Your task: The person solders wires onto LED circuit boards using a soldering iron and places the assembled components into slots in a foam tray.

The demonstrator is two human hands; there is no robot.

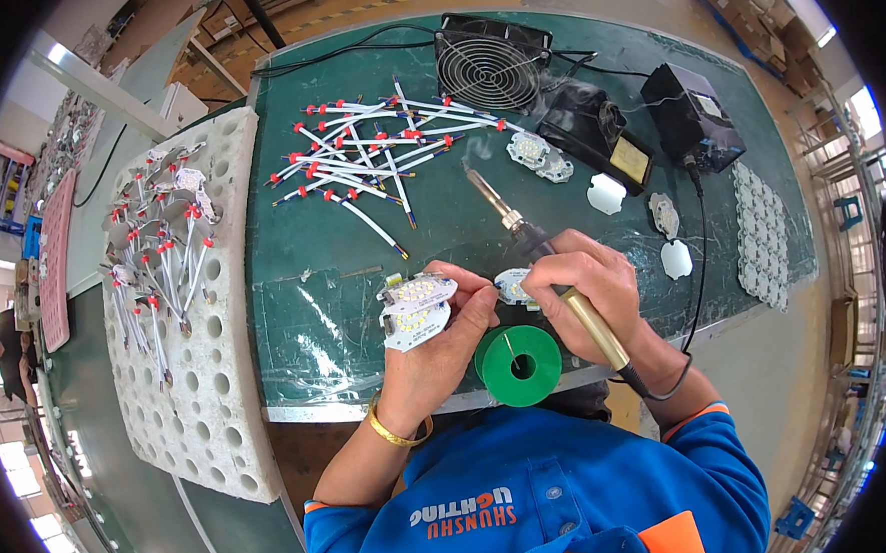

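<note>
The surface (601, 238) is dark green, and the solder spool (519, 365) near its front edge is a brighter green. The wire leads (372, 160) are white with red sleeves and blue tips (the same colours recur on the leads standing in the white perforated foam block (226, 428)). The LED boards (417, 310) are white dotted with yellow chips, the soldering iron (564, 295) has a yellowish handle with a black collar, and the fan (492, 64) is black.

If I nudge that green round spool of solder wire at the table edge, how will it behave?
The green round spool of solder wire lies flat on its flange, so it probably slides rather than rolls. It overhangs the green table edge, so it might drop. Wound metal suggests it's heavy for its size.
</note>
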